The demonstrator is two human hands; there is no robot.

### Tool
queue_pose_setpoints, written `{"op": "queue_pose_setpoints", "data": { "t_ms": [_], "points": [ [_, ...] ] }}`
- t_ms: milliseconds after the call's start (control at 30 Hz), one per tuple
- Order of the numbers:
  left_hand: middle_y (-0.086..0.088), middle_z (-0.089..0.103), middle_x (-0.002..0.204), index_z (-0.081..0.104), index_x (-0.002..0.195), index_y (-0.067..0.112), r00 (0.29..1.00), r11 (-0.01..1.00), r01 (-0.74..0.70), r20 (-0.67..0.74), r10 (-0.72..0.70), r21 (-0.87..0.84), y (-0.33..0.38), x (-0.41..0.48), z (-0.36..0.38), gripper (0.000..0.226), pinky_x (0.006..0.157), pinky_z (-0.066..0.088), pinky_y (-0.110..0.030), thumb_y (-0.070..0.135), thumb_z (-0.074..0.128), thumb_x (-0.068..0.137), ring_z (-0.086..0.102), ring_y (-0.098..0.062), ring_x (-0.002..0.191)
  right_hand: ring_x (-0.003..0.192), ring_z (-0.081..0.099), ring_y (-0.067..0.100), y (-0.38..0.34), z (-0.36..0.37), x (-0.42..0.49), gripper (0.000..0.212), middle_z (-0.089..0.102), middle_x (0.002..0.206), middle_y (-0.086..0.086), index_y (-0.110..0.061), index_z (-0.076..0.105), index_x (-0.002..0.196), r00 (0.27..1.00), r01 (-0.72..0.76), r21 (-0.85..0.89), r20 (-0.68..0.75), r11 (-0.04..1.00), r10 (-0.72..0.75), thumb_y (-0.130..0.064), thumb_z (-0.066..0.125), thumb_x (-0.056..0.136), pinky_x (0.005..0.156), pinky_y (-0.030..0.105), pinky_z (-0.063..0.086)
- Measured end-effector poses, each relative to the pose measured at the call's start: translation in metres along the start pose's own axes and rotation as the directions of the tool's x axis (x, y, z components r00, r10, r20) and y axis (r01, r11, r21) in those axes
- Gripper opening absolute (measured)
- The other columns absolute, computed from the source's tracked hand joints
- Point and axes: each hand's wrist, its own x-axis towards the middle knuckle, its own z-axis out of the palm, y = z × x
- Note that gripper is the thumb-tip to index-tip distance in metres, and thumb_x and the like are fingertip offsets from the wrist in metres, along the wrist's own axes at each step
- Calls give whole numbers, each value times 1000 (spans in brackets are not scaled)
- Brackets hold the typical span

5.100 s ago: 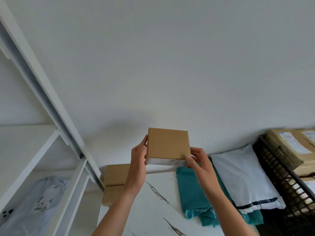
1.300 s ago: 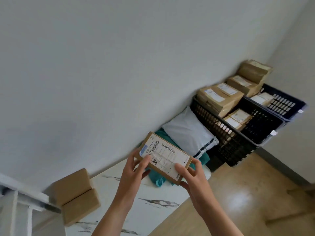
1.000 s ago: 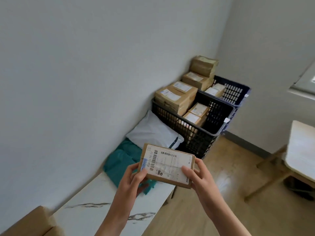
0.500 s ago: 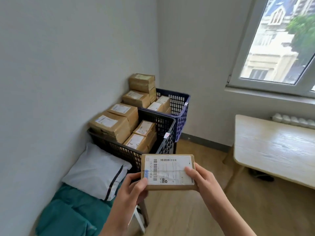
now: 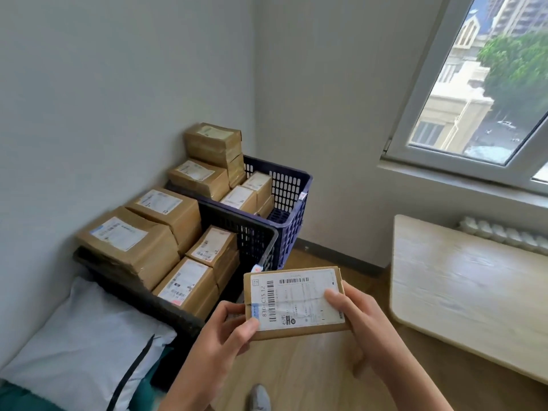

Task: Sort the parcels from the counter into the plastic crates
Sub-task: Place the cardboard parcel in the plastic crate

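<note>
1. The step in hand is judged to be the carry to the crates; one brown parcel is held face-up in the air above the wooden floor, near the crates and touching neither.
2. The parcel is grasped at both short ends; the left hand is curled round the near-left corner with its thumb pressed on the edge of the label; the right hand is wrapped round the right end with its thumb laid on the label.
3. A code reading 830-C1512 can be made out on the label; which crate it belongs to cannot be told.
4. The black crate, ahead and to the left, is the nearer one; it is packed with labelled boxes, the larger ones piled above its rim on the wall side.
5. The blue crate is set behind it in the corner; a tall stack is seen at its wall side and a patch of bare bottom at its open side.
6. A white mailer bag is seen lying just before the black crate; sorting is therefore judged unfinished.
7. The next move calls for a crate to be chosen, then a reach forward and left over its rim; the parcel would best be set flat on a level box or on bare bottom, since the taller piles look liable to slide if loaded at an edge.
</note>
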Motion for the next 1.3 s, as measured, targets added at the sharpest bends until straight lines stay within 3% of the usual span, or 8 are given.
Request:
{"op": "queue_pose_setpoints", "data": {
  "t_ms": [133,333,500,667,733,933,1067,1300],
  "points": [
    [-2,81,104,58,110,0,999,998,11,-31,-12,-55,25,67,4,79,99,58,-45,66,82,74,75,-21,102,105,76,13,-16,-18,67,45,80,110,-9,-28,66,128,999,-38,-20,8,999,38,-59,65,95,84,23,60],
    [1,81,99,58,112,5,996,991,65,-51,-72,-114,61,172,-10,86,91,63,-41,70,85,62,77,-16,93,107,75,12,-60,-33,170,108,71,133,-5,-36,50,144,998,-37,-44,-47,998,35,-78,78,48,78,25,61],
    [6,81,100,60,110,13,988,996,35,-146,-47,-83,81,251,-29,85,93,62,-44,76,75,56,77,-14,96,144,44,2,-78,-52,254,109,42,156,-27,-54,34,151,960,234,-511,-10,827,-278,-100,62,57,118,38,42],
    [8,80,102,61,108,23,975,1000,1,-223,-7,-28,93,320,-38,76,96,61,-46,81,76,61,76,-10,98,154,-6,-12,-113,-57,352,103,-2,162,-45,-58,4,158,850,518,-801,445,299,-280,-77,69,81,127,31,15],
    [9,80,99,60,107,24,966,1000,7,-256,-12,-20,100,347,-38,74,96,60,-46,81,74,63,77,-9,95,150,-5,-14,-130,-51,391,102,-1,159,-44,-51,4,161,833,552,-810,524,200,-176,-66,72,86,129,29,16],
    [13,71,115,60,116,35,938,996,-16,-344,44,83,113,416,-42,36,96,54,-31,66,54,98,69,-2,105,149,22,5,-158,-44,527,102,22,161,-23,-40,12,163,752,659,-742,651,124,-103,-39,81,88,115,36,46],
    [18,60,127,58,131,34,882,890,107,-455,121,443,96,452,-35,29,94,49,-26,46,47,108,57,-2,117,150,23,11,-153,-45,614,102,25,162,-16,-36,15,163,675,738,-666,733,112,-85,-26,82,87,114,41,47],
    [10,54,133,60,132,27,838,680,348,-539,83,646,61,485,-23,31,99,43,-25,40,43,109,46,-10,128,157,15,15,-130,-34,698,104,19,167,-11,-31,15,165,525,849,-523,851,69,-8,-23,83,86,121,40,35]
  ]
}}
